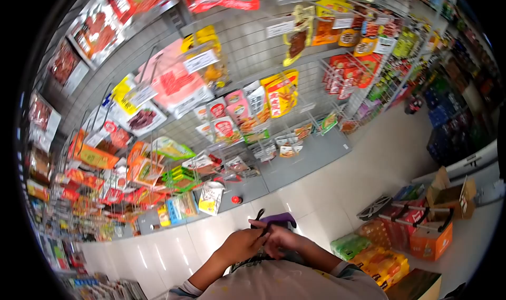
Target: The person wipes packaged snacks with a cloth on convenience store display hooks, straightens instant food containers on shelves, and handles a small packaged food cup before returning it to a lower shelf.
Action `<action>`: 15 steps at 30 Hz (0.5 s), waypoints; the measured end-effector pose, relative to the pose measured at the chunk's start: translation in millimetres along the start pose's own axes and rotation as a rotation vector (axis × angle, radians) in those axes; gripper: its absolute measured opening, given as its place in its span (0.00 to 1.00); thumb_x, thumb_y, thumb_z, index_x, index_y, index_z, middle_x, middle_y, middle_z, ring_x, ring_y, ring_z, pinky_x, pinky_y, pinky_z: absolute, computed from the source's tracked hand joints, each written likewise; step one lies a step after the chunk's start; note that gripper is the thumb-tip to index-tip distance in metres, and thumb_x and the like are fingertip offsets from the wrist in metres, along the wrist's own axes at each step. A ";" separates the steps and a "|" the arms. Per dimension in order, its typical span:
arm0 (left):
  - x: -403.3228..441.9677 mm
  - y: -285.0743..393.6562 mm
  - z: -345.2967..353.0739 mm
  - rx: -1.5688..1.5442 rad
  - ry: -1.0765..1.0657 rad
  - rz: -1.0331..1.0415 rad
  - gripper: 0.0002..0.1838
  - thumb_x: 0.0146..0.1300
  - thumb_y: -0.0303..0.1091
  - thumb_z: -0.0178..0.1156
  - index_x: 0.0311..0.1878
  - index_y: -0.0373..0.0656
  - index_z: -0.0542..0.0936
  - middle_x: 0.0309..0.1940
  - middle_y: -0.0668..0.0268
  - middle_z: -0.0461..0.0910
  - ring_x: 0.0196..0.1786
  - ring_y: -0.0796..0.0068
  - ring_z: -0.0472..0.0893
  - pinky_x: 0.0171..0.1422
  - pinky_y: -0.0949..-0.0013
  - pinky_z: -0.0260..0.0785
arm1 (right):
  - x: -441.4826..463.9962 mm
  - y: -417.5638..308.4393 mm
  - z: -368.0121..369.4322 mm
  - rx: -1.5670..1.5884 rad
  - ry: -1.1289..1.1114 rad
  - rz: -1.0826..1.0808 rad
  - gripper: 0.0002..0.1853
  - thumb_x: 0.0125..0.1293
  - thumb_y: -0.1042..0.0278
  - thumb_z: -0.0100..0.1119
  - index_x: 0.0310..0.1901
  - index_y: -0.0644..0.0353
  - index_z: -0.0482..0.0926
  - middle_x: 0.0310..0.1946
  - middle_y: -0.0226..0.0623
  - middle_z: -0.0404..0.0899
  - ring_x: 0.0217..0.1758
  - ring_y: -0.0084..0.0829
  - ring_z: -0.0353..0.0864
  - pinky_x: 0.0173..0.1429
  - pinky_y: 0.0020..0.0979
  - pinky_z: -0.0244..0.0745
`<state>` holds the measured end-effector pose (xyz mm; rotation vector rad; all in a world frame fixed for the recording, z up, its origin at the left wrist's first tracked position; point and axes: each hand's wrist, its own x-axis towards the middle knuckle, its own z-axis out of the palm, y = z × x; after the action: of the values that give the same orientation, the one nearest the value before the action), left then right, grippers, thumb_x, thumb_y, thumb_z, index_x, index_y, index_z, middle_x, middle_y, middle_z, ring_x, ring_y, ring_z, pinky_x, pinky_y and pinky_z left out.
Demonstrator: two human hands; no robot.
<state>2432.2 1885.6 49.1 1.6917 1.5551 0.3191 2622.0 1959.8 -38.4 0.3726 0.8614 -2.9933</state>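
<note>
My left hand (241, 246) and my right hand (283, 240) meet in front of my body, low in the middle of the view. Both are closed, their fingers touching around a thin black strap (260, 213) whose loop sticks up between them. A purple item (281, 219), soft-looking like a small bag, shows just beyond my right hand; its lower part is hidden by the hands. One finger of the right hand reaches across towards the left.
A shelf rack (242, 31) of hanging snack packets curves across the front, above a grey base ledge (308, 160). On the ledge stands a white-and-yellow packet (211, 197) near a red-capped jar (236, 199). Orange boxes (431, 242) and yellow packs (380, 266) sit right on the tiled floor (311, 200).
</note>
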 end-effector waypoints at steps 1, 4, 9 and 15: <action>-5.8 -2.4 0.3 -0.013 0.020 -0.025 0.16 0.77 0.45 0.55 0.44 0.41 0.81 0.33 0.50 0.84 0.39 0.44 0.84 0.42 0.48 0.74 | -3.0 -8.9 -1.7 0.086 -0.059 -0.025 0.42 0.79 0.43 0.37 0.85 0.49 0.35 0.21 0.41 0.80 0.12 0.31 0.75 0.18 0.30 0.72; -18.7 -7.9 1.3 0.189 0.082 -0.134 0.17 0.76 0.46 0.56 0.38 0.42 0.82 0.31 0.53 0.84 0.37 0.46 0.84 0.41 0.50 0.75 | 2.4 -26.5 1.5 0.571 -0.292 -0.228 0.47 0.77 0.33 0.35 0.84 0.59 0.36 0.19 0.38 0.77 0.09 0.27 0.66 0.17 0.31 0.72; -40.9 -30.4 13.6 0.074 0.113 -0.314 0.15 0.72 0.48 0.58 0.41 0.46 0.83 0.32 0.59 0.85 0.39 0.50 0.85 0.43 0.51 0.76 | 21.3 -30.4 41.8 0.514 -0.375 -0.179 0.43 0.80 0.30 0.27 0.84 0.50 0.38 0.23 0.43 0.80 0.10 0.28 0.68 0.23 0.33 0.75; -64.5 -101.4 47.2 -0.088 0.223 -0.208 0.19 0.72 0.45 0.55 0.61 0.50 0.82 0.46 0.52 0.87 0.49 0.48 0.86 0.52 0.51 0.78 | 63.3 -11.4 91.4 -0.680 -0.402 0.384 0.42 0.82 0.31 0.27 0.47 0.59 0.87 0.24 0.32 0.82 0.22 0.20 0.74 0.31 0.24 0.71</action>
<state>2376.5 1800.7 -30.6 1.4507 1.8356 0.4731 2539.1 1925.4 28.1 -0.0752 1.4543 -2.1425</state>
